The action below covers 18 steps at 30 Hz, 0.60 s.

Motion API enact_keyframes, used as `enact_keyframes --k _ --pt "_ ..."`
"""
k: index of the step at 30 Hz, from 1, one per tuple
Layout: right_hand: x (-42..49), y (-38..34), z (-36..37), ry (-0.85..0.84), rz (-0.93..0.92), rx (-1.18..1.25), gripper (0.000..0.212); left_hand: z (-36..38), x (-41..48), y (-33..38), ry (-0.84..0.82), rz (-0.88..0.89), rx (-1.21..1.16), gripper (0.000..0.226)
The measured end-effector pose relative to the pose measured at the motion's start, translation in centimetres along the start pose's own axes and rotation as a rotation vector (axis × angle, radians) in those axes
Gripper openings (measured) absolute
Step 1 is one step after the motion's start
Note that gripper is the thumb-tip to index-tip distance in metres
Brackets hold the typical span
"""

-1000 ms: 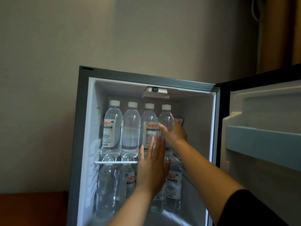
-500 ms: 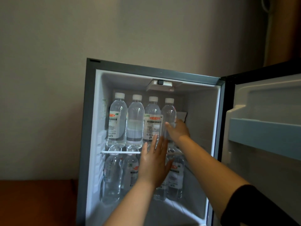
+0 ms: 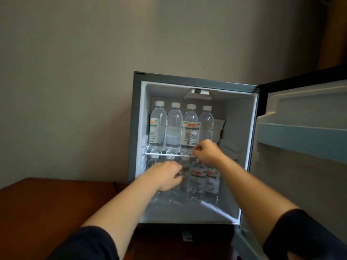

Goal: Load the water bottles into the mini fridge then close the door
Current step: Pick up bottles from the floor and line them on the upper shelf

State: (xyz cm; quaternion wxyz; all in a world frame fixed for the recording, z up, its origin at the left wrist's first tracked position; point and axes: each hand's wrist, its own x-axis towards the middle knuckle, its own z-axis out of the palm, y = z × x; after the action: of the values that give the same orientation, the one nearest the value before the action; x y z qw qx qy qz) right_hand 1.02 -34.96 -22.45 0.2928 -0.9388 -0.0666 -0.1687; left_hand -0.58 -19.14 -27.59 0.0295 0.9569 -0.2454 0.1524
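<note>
ok, i'm seeing both hands pulling back: right hand [image 3: 205, 152] loosely curled, empty, at the wire shelf [image 3: 165, 155]; left hand [image 3: 165, 176] blurry, can't tell its grip. water bottles [image 3: 174, 126] standing loaded in the mini fridge [image 3: 137, 128]. door [image 3: 304, 128] hanging open, closing's probably next.

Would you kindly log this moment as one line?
white mini fridge: door open | clear plastic water bottles: shelved | left hand, right hand: empty

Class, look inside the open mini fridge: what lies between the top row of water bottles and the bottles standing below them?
In the head view, a white wire shelf runs between the top row of water bottles and the lower bottles; the right hand covers its right end.
</note>
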Motion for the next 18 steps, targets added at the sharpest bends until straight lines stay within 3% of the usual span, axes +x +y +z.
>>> enact_keyframes --k 3,9,18 --pt "-2.5 -1.9 1.2 -0.161 -0.091 -0.048 0.021 -1.7 -3.4 -1.2 -0.123 -0.066 -0.008 0.042" --pt "-5.9 -6.3 5.6 -0.468 -0.178 -0.102 0.021 -3.1 -10.8 -5.3 -0.233 -0.276 -0.002 0.039" --pt "-11.0 -15.6 14.8 -0.662 -0.395 -0.071 0.011 -3.6 -25.3 -11.7 -0.354 -0.638 0.011 0.041"
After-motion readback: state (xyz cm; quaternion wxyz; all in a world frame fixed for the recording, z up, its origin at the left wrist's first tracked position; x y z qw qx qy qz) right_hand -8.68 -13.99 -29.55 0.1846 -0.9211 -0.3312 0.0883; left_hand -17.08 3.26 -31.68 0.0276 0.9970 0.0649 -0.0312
